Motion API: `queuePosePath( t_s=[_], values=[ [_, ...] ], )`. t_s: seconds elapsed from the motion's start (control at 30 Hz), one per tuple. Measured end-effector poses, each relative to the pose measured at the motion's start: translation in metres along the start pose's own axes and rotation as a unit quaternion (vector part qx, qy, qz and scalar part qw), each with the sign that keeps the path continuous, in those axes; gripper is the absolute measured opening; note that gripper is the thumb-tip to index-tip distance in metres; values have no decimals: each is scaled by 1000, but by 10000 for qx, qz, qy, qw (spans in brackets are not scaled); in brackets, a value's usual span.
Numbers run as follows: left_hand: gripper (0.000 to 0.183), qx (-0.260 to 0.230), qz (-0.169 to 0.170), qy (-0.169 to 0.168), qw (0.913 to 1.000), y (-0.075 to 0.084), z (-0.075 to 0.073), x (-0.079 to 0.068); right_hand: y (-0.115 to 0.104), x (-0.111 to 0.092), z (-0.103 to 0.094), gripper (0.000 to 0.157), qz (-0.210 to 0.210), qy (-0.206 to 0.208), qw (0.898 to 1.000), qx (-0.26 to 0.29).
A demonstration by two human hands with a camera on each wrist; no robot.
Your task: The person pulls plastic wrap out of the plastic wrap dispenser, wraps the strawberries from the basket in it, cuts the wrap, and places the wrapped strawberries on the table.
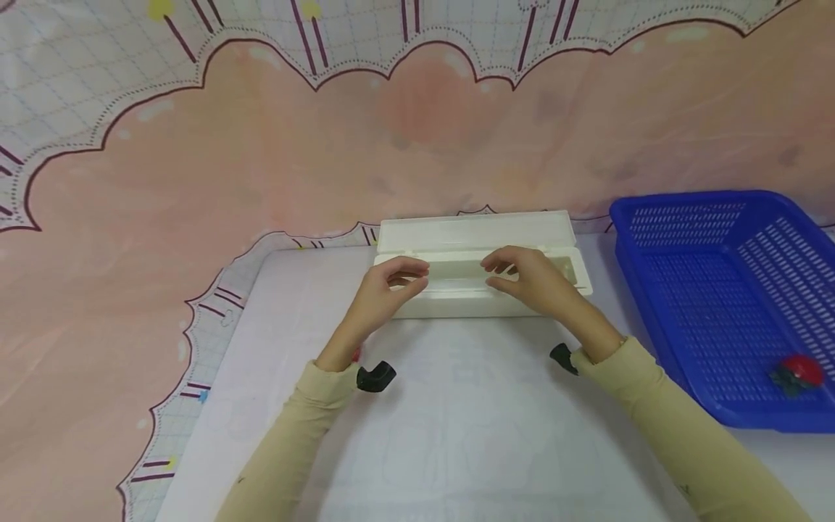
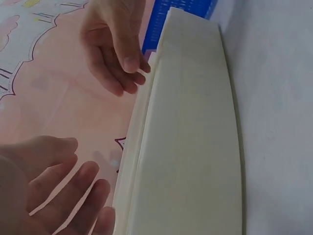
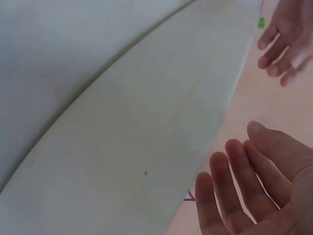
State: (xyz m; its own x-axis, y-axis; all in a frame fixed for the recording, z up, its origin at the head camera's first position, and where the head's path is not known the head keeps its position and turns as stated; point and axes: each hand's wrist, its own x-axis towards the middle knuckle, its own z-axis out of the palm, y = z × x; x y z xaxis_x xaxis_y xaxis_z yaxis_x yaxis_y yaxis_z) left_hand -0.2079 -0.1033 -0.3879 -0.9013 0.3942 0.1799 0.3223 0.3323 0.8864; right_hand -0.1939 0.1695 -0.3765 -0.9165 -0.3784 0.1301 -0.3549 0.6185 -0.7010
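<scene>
A long white box (image 1: pixel 457 307) lies across the far side of the table, its hinged lid (image 1: pixel 476 232) raised at the back. Over the left part of the box is my left hand (image 1: pixel 386 288), fingers loosely bent and holding nothing. My right hand (image 1: pixel 530 279) hovers over its right part, likewise without anything in its grasp. The two hands face each other across a gap, through which the pale inside of the box shows. Both wrist views show the box's smooth wall (image 2: pixel 190 122) close beside the relaxed fingers (image 3: pixel 237 181).
A blue plastic basket (image 1: pixel 665 348) stands right of the box, with a small red fruit with green leaves (image 1: pixel 801 373) inside. White sheeting (image 1: pixel 457 428) covers the table. Behind it hangs a pink patterned cloth (image 1: pixel 339 152). A black piece (image 1: pixel 376 377) sits by the left cuff.
</scene>
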Motion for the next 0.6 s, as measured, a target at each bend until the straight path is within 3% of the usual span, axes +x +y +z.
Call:
queuePosePath(
  t_s=[0.13, 0.37, 0.6],
  values=[
    [28, 125, -53, -72, 9999, -1, 3, 9, 0, 7, 2, 28, 31, -168, 9998, -134],
    [25, 989, -293, -417, 9938, -3, 7, 19, 2, 17, 8, 30, 139, -480, 9983, -292],
    [24, 1207, -432, -435, 9908, -4, 9, 22, 3, 26, 12, 24, 99, -630, 9974, -333]
  ],
)
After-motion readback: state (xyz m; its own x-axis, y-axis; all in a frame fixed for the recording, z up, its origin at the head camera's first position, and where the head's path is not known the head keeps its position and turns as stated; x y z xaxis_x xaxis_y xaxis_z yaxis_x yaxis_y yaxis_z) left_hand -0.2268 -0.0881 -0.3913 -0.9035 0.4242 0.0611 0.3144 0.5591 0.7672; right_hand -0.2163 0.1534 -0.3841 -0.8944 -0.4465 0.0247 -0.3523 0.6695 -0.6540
